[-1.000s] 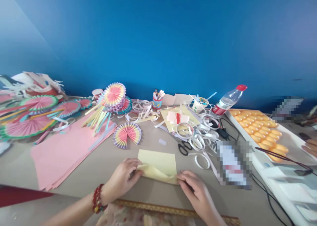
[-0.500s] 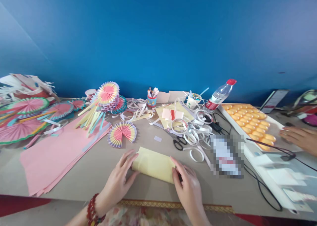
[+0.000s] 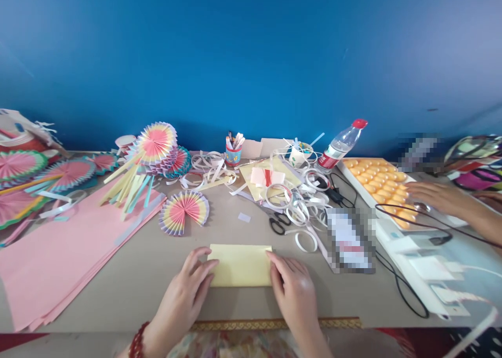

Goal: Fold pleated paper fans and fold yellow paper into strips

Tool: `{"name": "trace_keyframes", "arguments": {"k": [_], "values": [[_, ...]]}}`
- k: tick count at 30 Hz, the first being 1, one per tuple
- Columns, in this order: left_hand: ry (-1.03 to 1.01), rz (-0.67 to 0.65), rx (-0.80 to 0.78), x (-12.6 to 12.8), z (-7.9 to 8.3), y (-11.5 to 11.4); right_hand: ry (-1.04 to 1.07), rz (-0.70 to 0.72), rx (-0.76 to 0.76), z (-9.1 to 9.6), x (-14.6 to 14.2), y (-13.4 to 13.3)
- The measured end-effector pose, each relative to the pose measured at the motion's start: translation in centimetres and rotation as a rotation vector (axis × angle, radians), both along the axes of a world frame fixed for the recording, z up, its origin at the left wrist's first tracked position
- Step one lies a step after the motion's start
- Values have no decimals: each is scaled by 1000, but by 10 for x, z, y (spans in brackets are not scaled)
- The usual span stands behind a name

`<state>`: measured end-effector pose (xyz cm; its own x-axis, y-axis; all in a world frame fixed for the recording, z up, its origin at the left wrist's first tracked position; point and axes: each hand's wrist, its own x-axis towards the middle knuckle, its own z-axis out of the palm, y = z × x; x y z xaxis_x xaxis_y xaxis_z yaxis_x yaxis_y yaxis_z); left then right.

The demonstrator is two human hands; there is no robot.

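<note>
A folded sheet of pale yellow paper lies on the grey table in front of me, its long sides running left to right. My left hand grips the left end, fingertips on top of the sheet and thumb near the lower corner. At the right end, my right hand holds the paper with its index finger on the upper corner and the thumb below. Beyond the sheet rests a pleated pink, yellow and lilac paper fan. A small white scrap lies beside it.
Pink paper sheets are stacked at left, below more paper rosettes. Behind stand a pen cup and a tilted bottle. Scissors lie by curled white strips. At right, another person's hand reaches over a tray of orange domes.
The yellow paper has turned from a slant to nearly level and shifted slightly, with both my hands still at its ends. The other person's hand has moved left over the tray. My view has shifted slightly.
</note>
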<state>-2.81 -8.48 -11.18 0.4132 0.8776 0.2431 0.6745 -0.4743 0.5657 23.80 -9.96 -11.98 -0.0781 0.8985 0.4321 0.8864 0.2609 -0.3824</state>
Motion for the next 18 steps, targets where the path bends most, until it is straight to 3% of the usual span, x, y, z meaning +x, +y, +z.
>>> {"name": "trace_keyframes", "arguments": {"k": [4, 8, 9, 12, 13, 18], "values": [[26, 24, -3, 0, 1, 1, -19, -13, -1, 0, 1, 1], [187, 40, 127, 12, 17, -4, -25, -7, -16, 3, 0, 5], [248, 6, 148, 17, 22, -6, -25, 1, -18, 4, 0, 6], [394, -326, 176, 32, 29, -8, -51, 13, -10, 3, 1, 8], [427, -381, 167, 36, 29, -8, -64, 10, 0, 2, 2, 9], [531, -360, 106, 42, 12, -6, -81, 5, 34, -3, 4, 11]]}}
